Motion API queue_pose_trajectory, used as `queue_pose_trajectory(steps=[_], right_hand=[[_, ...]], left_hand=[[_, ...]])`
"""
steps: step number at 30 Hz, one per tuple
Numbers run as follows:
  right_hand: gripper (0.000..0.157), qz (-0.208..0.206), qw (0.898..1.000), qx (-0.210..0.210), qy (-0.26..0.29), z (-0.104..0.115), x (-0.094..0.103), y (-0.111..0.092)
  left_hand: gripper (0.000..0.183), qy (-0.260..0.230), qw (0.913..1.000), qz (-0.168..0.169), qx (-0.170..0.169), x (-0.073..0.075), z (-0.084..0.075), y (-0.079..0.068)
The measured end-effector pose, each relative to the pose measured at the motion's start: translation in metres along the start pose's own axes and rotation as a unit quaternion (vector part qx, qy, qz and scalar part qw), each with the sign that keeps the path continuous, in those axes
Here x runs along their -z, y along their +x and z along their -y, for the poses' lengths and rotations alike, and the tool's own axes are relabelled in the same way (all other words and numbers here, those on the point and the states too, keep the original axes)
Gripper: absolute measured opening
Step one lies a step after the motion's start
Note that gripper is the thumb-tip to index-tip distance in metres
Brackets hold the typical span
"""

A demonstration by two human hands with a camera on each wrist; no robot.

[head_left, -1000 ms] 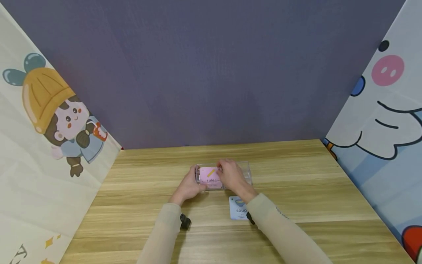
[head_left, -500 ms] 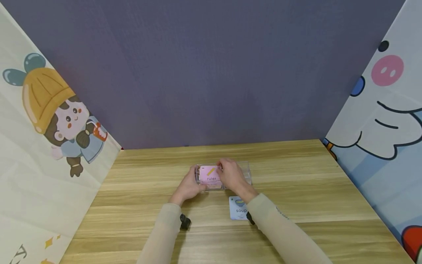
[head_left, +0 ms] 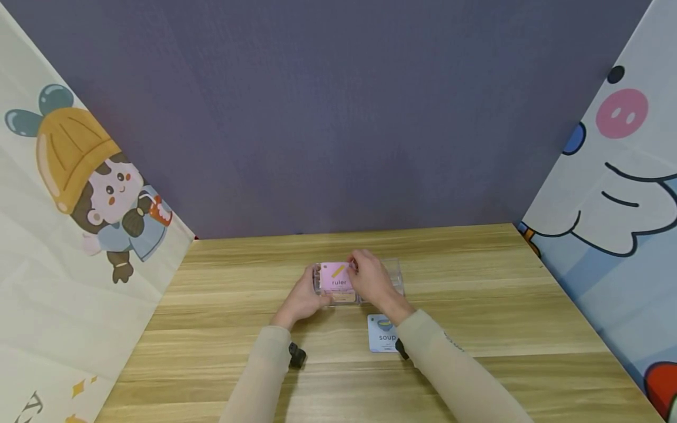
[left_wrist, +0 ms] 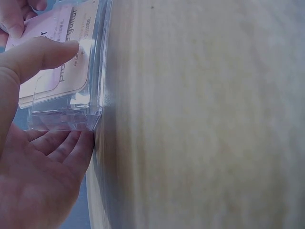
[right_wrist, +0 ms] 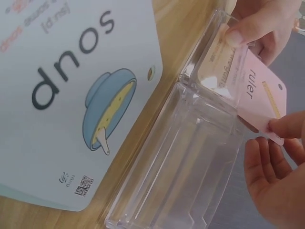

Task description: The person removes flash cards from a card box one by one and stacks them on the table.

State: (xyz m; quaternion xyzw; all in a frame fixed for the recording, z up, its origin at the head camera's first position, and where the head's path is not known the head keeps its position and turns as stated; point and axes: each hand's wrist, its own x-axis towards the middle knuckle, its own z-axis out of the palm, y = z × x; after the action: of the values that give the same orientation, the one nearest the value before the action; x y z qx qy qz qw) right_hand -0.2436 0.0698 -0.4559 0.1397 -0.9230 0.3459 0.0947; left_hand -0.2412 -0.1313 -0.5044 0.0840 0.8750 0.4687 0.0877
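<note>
A clear plastic box (head_left: 395,269) with two compartments sits on the wooden table, its right compartment (right_wrist: 186,152) holding no cards. My left hand (head_left: 304,298) grips the box's left end, thumb over the front and fingers round the side and beneath. With thumb and fingers, my right hand (head_left: 372,282) pinches a pink flashcard (head_left: 333,275) marked "ruler" by its right edge. That card leans partly out of the left compartment. Behind it in the right wrist view, a peach card (right_wrist: 214,64) stays in the box, partly covered by my left thumb.
A pale blue "soup" flashcard (head_left: 381,338) lies on the table (head_left: 502,329) in front of the box, partly under my right wrist; another card edge shows beneath it. A dark panel (head_left: 349,117) rises behind the table, with printed cloths on both sides.
The pink ruler card has slid upward and away from me, baring a peach card below it. My right hand has risen slightly with it; the left hand and box stay put.
</note>
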Motion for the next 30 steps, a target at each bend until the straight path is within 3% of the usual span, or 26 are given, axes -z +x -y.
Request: queue_pose_trajectory(steps=[10,30], right_hand=[[0.017,-0.01,1.0,0.012,0.009,0.002,0.001,0.0],[0.019,-0.018,0.996,0.0,0.082,0.006,0.011,-0.001]], left_hand=[[0.101,-0.004,0.9999,-0.003,-0.01,0.0,0.0,-0.001],[0.101,-0.026,0.9995,0.004,-0.02,-0.001,-0.001,-0.002]])
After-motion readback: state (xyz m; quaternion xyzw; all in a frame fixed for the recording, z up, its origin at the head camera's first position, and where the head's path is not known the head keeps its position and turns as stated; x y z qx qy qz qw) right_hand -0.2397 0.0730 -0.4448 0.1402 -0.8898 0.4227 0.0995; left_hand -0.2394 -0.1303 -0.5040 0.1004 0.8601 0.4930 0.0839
